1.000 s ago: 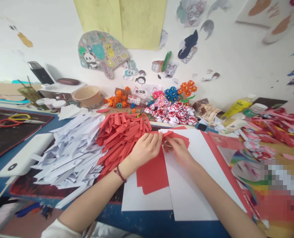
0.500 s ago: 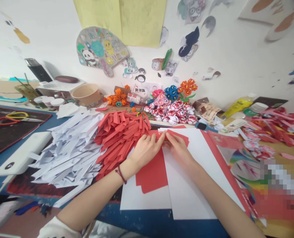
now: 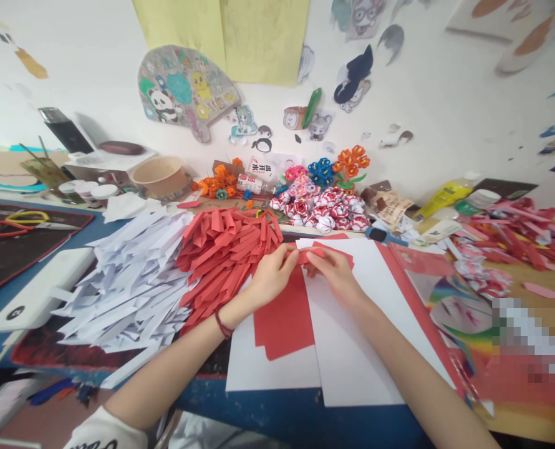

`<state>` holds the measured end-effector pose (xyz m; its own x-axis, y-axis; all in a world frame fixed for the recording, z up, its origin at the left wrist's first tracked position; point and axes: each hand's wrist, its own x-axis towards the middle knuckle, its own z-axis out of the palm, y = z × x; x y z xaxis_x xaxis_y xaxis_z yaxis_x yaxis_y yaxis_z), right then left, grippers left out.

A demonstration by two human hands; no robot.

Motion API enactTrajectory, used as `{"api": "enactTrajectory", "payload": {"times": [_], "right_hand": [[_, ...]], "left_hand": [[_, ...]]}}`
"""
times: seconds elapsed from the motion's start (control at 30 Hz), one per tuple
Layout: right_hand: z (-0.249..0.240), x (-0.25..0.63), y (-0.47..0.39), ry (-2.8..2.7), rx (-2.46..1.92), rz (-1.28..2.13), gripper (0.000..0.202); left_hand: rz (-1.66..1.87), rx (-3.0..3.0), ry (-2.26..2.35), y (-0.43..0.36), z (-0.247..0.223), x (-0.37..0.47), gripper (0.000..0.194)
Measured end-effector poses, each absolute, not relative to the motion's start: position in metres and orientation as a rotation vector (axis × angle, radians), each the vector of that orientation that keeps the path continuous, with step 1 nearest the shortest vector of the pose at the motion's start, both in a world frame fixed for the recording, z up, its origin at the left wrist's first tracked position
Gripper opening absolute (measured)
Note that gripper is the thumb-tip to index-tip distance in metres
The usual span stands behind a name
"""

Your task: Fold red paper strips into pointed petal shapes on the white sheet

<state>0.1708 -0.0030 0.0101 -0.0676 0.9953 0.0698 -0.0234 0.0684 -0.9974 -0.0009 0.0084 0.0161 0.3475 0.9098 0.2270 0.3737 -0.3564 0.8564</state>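
A small folded red paper strip [image 3: 311, 254] is pinched between the fingertips of both hands. My left hand [image 3: 274, 274] grips its left end, and my right hand [image 3: 336, 271] grips the right end. Below them lie red paper sheets [image 3: 284, 318] on white sheets [image 3: 359, 349]. Left of my left hand is a heap of folded red strips [image 3: 228, 249], with a larger heap of folded white strips [image 3: 128, 280] beside it. Red-and-white paper flowers [image 3: 333, 209] sit behind the sheets.
Scissors [image 3: 13, 226] rest on a dark mat at the left, near a white power bank [image 3: 41, 290]. A round tan container [image 3: 158, 174], a yellow bottle [image 3: 448, 194] and red-pink paper pieces [image 3: 530, 227] line the back. A plastic packet [image 3: 450, 299] lies right.
Both hands have lifted slightly from the sheets with the strip between them. My left fingers, earlier extended and pressing down, are now curled into a pinch. The camera view has shifted a little.
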Motion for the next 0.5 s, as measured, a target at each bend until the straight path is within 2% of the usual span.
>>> {"api": "enactTrajectory", "payload": {"times": [0.5], "right_hand": [[0.0061, 0.1738, -0.0035, -1.232, -1.059, 1.211, 0.031]], "left_hand": [[0.867, 1.758, 0.866, 0.0025, 0.0143, 0.0062, 0.042]]}}
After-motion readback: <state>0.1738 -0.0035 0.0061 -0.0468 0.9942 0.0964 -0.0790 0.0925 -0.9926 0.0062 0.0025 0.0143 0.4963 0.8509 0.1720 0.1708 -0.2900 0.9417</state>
